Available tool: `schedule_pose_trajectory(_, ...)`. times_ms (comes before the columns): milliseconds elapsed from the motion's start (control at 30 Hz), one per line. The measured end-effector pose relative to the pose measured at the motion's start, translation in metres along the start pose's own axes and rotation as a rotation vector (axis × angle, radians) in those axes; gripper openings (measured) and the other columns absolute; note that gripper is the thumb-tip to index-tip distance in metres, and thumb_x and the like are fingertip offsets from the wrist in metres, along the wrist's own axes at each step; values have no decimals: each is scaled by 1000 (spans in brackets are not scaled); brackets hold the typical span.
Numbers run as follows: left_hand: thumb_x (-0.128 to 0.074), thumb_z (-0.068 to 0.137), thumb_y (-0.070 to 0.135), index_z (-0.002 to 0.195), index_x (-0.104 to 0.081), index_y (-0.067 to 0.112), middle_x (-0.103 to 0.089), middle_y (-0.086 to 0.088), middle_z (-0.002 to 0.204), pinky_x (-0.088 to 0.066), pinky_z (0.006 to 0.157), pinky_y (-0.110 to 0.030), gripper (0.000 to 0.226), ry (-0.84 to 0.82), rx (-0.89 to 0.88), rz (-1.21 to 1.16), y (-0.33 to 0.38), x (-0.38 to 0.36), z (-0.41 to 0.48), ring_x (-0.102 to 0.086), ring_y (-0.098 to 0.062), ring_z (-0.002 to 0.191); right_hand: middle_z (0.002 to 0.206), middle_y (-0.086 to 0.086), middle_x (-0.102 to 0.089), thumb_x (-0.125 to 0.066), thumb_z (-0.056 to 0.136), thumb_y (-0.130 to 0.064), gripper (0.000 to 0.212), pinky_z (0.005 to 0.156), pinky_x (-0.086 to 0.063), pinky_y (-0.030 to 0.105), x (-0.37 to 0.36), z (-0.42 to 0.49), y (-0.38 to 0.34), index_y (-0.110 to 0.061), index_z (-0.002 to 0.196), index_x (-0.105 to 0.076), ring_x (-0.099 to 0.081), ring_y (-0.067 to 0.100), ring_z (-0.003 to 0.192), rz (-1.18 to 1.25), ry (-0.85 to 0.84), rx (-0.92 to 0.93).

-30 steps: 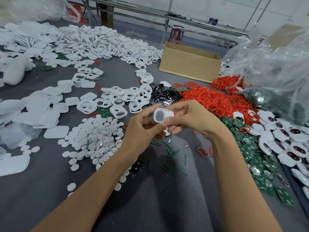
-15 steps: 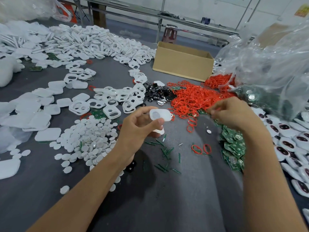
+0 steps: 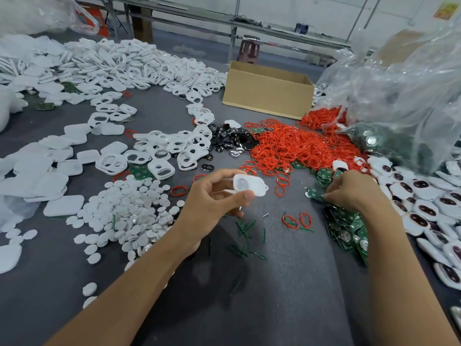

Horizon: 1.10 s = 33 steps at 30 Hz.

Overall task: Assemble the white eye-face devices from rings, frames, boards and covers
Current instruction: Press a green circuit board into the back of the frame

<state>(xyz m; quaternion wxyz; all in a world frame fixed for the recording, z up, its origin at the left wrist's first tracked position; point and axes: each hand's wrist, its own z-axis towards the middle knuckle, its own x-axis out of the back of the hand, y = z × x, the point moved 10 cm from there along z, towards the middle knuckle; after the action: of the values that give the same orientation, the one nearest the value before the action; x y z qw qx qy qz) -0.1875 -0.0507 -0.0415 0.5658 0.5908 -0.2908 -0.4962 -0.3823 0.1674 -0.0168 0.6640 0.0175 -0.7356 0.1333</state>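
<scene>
White eye-face shell (image 3: 249,186) sits pinched between the thumb and fingers of my left hand (image 3: 212,203) above the grey table (image 3: 287,283), while my right hand (image 3: 354,188) pinches a green board (image 3: 314,193) beside the board pile. Red rings (image 3: 294,146) heap before a cardboard box (image 3: 268,93), with a metal bench (image 3: 249,23) behind. I see a crumpled plastic bag (image 3: 399,96) blurring whatever lies inside it.

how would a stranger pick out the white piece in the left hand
From the cardboard box at the back of the grey table, come forward past the heap of red rings. There the left hand holds a rounded white piece with a greyish round window. It alone is lifted off the table, not lying in a pile.
</scene>
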Motion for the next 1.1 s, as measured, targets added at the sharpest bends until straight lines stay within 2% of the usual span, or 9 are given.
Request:
schedule_pose_trajectory(100,-76,70,16,109,-67,7,-73,-11,94,-58,62,-29,41,11,3,0,0,2,0,-66,-19,73,110,13,-67,-62,86,-8,26,83,-48,33,6,1,-12,-16,110,-68,-61,31,100,88,88,103)
schedule_pose_trajectory(200,-77,68,19,108,-67,9,-72,-8,90,-58,63,-29,42,18,7,-3,-1,4,-1,-65,-17,71,115,10,-68,-60,88,-5,33,89,-45,31,-5,-1,-24,-13,120,-66,-61,28,107,135,38,204)
schedule_pose_trajectory(333,-77,69,19,109,-67,9,-72,-8,91,-58,64,-29,42,22,12,1,-3,6,-1,-66,-17,71,110,12,-70,-67,83,-6,29,88,-48,33,-14,-1,-24,-10,111,-70,-62,29,103,107,32,193)
schedule_pose_trajectory(533,-76,69,17,110,-67,7,-72,-9,91,-59,64,-30,43,25,14,8,-2,5,0,-67,-17,70,73,4,-63,-75,75,-5,9,62,-43,28,0,-4,-24,-10,79,-69,-60,23,76,214,98,190)
schedule_pose_trajectory(667,-77,70,17,109,-67,8,-72,-10,91,-59,64,-29,41,35,16,4,-3,6,0,-67,-17,70,77,4,-65,-79,74,-5,16,63,-51,28,33,-34,-70,-14,78,-67,-64,20,69,601,158,408)
schedule_pose_trajectory(733,-77,69,18,108,-68,8,-73,-9,89,-59,63,-28,41,49,14,-4,-3,7,0,-68,-17,70,76,-1,-66,-80,73,-6,20,55,-52,25,48,-61,-107,-20,74,-66,-66,18,59,748,161,573)
schedule_pose_trajectory(833,-78,68,20,107,-67,9,-74,-9,88,-57,61,-26,41,90,1,-31,-2,11,2,-69,-18,68,73,-11,-66,-79,73,-11,14,52,-43,14,55,-97,-155,-22,74,-70,-58,4,51,606,217,777)
schedule_pose_trajectory(967,-80,65,24,106,-67,10,-75,-9,84,-55,58,-25,44,141,-25,-51,-1,18,2,-69,-19,68,82,-5,-69,-71,75,-12,13,67,-52,38,43,-113,-176,-23,79,-74,-64,16,72,414,284,854)
schedule_pose_trajectory(1100,-80,65,23,102,-68,9,-74,-11,81,-55,58,-25,41,168,-35,-71,0,23,4,-69,-20,67,86,-3,-71,-70,77,-10,13,64,-51,41,38,-121,-181,-19,83,-77,-65,20,80,414,359,932)
